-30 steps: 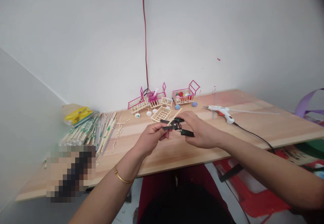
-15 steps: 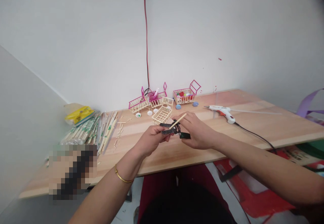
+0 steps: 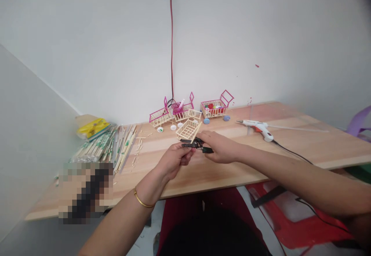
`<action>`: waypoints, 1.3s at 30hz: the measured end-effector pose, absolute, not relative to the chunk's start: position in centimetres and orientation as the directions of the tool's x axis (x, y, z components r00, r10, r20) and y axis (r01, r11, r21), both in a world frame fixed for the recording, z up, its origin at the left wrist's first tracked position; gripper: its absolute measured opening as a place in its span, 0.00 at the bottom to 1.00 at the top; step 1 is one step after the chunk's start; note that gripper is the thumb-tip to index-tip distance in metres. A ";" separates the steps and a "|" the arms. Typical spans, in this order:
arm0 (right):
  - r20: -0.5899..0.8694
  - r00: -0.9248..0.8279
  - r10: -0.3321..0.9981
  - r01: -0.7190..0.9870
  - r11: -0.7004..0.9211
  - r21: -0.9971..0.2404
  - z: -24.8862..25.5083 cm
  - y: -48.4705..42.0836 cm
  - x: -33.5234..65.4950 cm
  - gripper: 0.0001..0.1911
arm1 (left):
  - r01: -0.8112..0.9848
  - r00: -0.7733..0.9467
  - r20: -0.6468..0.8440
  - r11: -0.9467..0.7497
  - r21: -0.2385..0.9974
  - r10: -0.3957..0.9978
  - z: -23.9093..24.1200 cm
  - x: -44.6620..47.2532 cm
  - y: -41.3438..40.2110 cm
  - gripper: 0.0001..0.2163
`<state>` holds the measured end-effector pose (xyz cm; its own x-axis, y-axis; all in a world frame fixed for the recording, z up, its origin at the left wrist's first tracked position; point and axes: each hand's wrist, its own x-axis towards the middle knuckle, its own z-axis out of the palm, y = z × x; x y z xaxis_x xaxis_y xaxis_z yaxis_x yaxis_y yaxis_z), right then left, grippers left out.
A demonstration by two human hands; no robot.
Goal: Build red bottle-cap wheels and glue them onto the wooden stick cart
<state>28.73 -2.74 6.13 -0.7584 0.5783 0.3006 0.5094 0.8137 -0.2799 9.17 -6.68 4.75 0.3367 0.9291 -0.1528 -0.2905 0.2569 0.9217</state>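
My right hand (image 3: 220,146) grips the dark green handles of black-jawed wire strippers (image 3: 189,145). A thin pale wooden stick (image 3: 196,133) slants up across the jaws. My left hand (image 3: 175,158) is closed just below them, pinching the stick's lower end, which the fingers mostly hide. Right behind the tool sits a small bare-wood model shopping cart (image 3: 188,129) without visible wheels. Behind it stand model carts with pink rims, a left one (image 3: 160,117), a middle one (image 3: 182,113) and a right one (image 3: 215,110) with blue wheels and colourful bits inside.
A white glue gun (image 3: 259,128) lies at the right, its black cord running off the front edge. Wrapped and loose sticks (image 3: 123,148) lie at the left beside a yellow packet (image 3: 94,128). Short cut pieces (image 3: 138,146) are scattered nearby. A red stool (image 3: 292,225) stands below the table.
The stick has tilted more upright and shifted left in the tool's jaws. My right hand has closed further round the handles and moved slightly left. The view has shifted a little.
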 end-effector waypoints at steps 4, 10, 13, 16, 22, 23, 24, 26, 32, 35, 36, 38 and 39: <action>0.267 -0.732 0.627 0.567 0.777 -0.274 6.9 -2.3 27.4 0.15 | -0.329 0.341 -0.153 0.270 0.905 0.927 4.8 8.0 -6.0 0.09; -0.106 -0.746 0.658 0.633 0.650 -0.420 8.5 -1.9 24.9 0.06 | -0.474 0.401 -0.334 0.505 0.722 0.853 4.1 5.9 -6.9 0.04; -0.235 -0.735 0.636 0.666 0.614 -0.423 9.4 -2.0 23.6 0.04 | -0.572 0.410 -0.383 0.561 0.599 0.827 4.0 5.1 -7.9 0.04; -0.353 -0.701 0.620 0.712 0.577 -0.399 9.8 -2.0 22.5 0.04 | -0.611 0.423 -0.436 0.605 0.510 0.794 3.6 4.6 -8.6 0.05; -0.497 -0.637 0.589 0.771 0.493 -0.404 8.7 -2.2 21.3 0.07 | -0.634 0.458 -0.522 0.676 0.376 0.720 2.3 4.2 -9.1 0.06; -0.513 -0.630 0.583 0.777 0.477 -0.411 8.4 -2.3 21.3 0.07 | -0.630 0.468 -0.538 0.692 0.353 0.701 2.2 4.1 -9.2 0.06; -0.527 -0.625 0.577 0.781 0.463 -0.419 8.2 -2.4 21.2 0.08 | -0.626 0.478 -0.553 0.706 0.330 0.682 2.0 4.0 -9.4 0.06; -0.549 -0.622 0.558 0.783 0.436 -0.443 7.7 -2.7 21.1 0.10 | -0.618 0.495 -0.575 0.729 0.295 0.652 1.8 3.7 -9.7 0.07; -0.549 -0.624 0.556 0.778 0.377 -0.503 7.0 -3.7 20.2 0.10 | -0.584 0.478 -0.606 0.746 0.320 0.635 1.9 2.7 -10.2 0.06; -0.550 -0.603 0.578 0.793 0.357 -0.494 7.1 -3.8 19.7 0.10 | -0.547 0.377 -0.587 0.684 0.482 0.716 2.2 2.7 -10.4 0.05; -0.546 -0.590 0.595 0.801 0.348 -0.487 7.1 -3.7 19.6 0.10 | -0.523 0.316 -0.563 0.635 0.568 0.764 2.3 2.7 -10.4 0.05; -0.518 -0.573 0.635 0.809 0.340 -0.479 7.1 -3.7 19.4 0.11 | -0.440 0.176 -0.491 0.514 0.737 0.853 2.2 2.8 -10.4 0.07; -0.495 -0.574 0.652 0.807 0.347 -0.479 7.0 -3.8 19.3 0.11 | -0.384 0.110 -0.449 0.455 0.804 0.887 2.1 2.8 -10.4 0.09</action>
